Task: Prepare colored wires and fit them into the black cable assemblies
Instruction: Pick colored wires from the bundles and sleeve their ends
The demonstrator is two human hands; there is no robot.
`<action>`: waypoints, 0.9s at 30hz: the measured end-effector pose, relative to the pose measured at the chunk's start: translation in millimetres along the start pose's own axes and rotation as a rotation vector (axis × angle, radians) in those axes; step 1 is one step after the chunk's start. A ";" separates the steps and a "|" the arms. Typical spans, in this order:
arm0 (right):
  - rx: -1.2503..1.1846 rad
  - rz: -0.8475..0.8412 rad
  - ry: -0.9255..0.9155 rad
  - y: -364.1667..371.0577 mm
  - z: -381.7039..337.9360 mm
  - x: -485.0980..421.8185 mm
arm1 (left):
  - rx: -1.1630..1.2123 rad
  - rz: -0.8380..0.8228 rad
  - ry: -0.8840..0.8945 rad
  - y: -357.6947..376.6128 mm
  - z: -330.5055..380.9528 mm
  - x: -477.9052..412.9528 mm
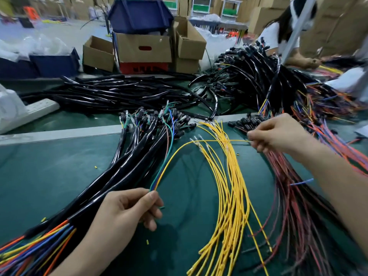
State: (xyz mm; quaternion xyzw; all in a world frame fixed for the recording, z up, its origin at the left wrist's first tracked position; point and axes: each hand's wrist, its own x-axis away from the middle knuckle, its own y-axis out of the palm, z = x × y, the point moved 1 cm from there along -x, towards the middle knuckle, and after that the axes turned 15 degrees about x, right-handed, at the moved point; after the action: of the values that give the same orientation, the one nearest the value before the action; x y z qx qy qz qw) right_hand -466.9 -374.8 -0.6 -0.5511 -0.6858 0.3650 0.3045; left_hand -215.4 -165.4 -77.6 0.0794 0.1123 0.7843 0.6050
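Pinched between thumb and forefinger of the left hand [127, 211] are a few thin wires, a yellow wire [179, 149] and a green one [159, 175] among them, gripped close to their near ends. From that pinch the yellow wire arcs up and across to the right hand [278, 134], whose fingertips are closed on its far end. Below this arc a loose bundle of yellow wires [233, 196] is spread on the green table mat [49, 172], between the 2 hands. To the left of it lie the black cable assemblies [127, 164], with coloured leads fanning out of both their near and far ends. Red and dark wires [294, 196] are heaped under the right forearm. More black cables [111, 92] are piled farther back, in front of cardboard boxes [143, 48] and a blue bin [139, 14]. Another person's sleeve and hand [306, 61] are seen at the far right.
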 end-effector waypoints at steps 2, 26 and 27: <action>0.368 0.102 0.084 -7.5 27.0 -17.5 | 0.012 0.005 0.002 -0.1 -0.7 -0.3; 0.992 0.171 0.206 40.8 24.5 -56.6 | -0.191 -0.078 0.089 0.4 -3.2 4.2; 0.959 0.164 0.214 41.4 25.1 -58.9 | -0.207 -0.085 0.089 0.4 -2.6 4.5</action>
State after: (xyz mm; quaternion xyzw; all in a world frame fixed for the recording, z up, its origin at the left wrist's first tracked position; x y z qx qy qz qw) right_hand -453.3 -431.4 -49.8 -0.4355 -0.3602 0.6033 0.5626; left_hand -217.6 -161.3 -80.1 -0.0232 0.0610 0.7681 0.6370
